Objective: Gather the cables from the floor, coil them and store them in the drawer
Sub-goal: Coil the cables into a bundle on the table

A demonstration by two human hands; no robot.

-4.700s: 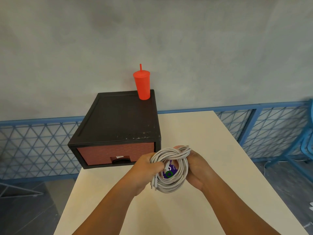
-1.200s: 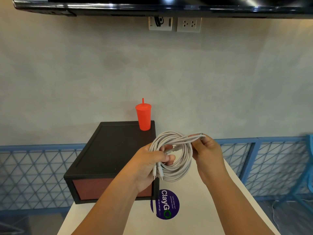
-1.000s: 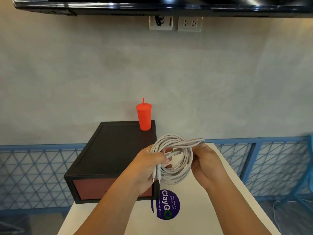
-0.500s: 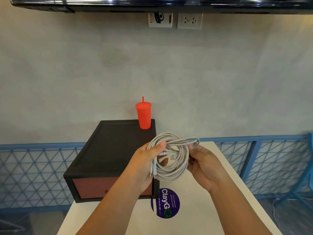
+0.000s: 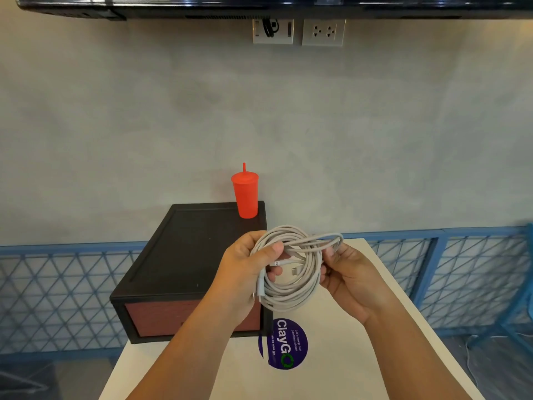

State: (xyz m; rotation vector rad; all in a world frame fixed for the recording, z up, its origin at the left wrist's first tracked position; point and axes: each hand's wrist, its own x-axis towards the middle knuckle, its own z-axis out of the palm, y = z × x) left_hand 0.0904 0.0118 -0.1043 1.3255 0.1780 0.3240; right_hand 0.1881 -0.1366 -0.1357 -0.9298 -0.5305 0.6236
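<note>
A coil of pale grey cables (image 5: 291, 293) hangs in the air above the white table (image 5: 346, 356). My left hand (image 5: 245, 269) grips the coil's left side, thumb over the strands, with two plug ends hanging below it. My right hand (image 5: 349, 272) pinches a loop of cable that lies across the top of the coil. Behind and to the left stands the black drawer box (image 5: 184, 264) with a reddish-brown drawer front (image 5: 155, 319), which is shut; my left forearm hides its handle.
A red tumbler with a straw (image 5: 245, 194) stands on the box's back right corner. A round purple sticker (image 5: 285, 345) lies on the table. A blue mesh fence (image 5: 450, 272) runs behind the table, wall sockets (image 5: 323, 31) above.
Since 4.7 s ago the coil has been lifted from low over the table to chest height. In the last second my right hand drew a loop across the coil's top.
</note>
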